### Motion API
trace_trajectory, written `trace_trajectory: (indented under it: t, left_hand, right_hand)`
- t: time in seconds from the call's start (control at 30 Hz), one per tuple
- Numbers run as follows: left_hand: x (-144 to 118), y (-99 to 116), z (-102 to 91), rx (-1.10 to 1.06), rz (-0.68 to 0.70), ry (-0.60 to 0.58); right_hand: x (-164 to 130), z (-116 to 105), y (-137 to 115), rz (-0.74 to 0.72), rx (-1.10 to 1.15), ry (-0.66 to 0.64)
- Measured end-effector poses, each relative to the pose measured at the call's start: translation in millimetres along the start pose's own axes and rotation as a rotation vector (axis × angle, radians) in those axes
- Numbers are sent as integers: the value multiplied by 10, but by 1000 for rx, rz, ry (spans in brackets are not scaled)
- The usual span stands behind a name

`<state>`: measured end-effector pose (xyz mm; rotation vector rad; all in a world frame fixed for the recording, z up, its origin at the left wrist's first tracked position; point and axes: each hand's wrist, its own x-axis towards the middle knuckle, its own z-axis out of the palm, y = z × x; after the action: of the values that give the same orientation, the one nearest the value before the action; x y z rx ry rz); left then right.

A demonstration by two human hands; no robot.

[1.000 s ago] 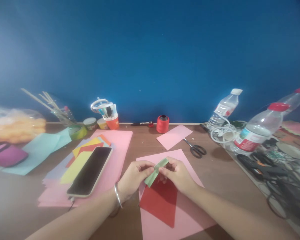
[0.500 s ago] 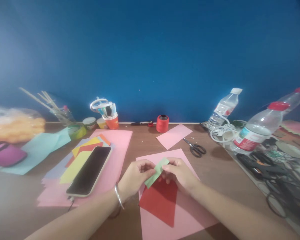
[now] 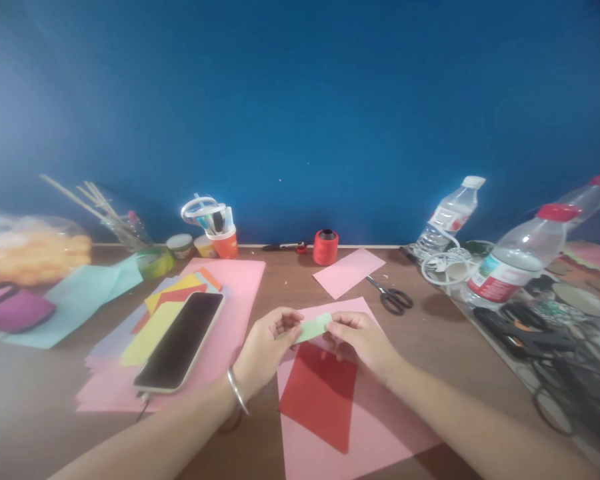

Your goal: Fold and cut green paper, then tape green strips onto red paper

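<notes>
Both hands pinch a green paper strip (image 3: 313, 328) level above the desk.
Left hand (image 3: 265, 347) and right hand (image 3: 360, 340) each grip one end, taut over the red sheet (image 3: 320, 397) beneath them.

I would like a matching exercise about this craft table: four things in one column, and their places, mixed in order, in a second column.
Things:
1. green paper strip
2. phone
3. scissors
4. red thread spool

Places:
A. by the blue wall, at the back of the table
B. pinched between the left hand and the right hand
C. on the bare wood, right of the small pink sheet
D. lying on the coloured papers at the left

Pairs: 1-B, 2-D, 3-C, 4-A
</notes>
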<state>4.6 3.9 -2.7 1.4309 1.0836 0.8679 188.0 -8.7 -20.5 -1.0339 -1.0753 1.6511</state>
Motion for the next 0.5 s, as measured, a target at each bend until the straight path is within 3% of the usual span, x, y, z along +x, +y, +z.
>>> trace_trajectory:
  t: [0.33, 0.5]
  left_hand:
    - [-90, 29, 11, 432, 212, 7]
    - [-95, 44, 8, 341, 183, -65]
  right_hand:
    - [-22, 65, 4, -3, 5, 65]
    - [-7, 45, -1, -71, 13, 39]
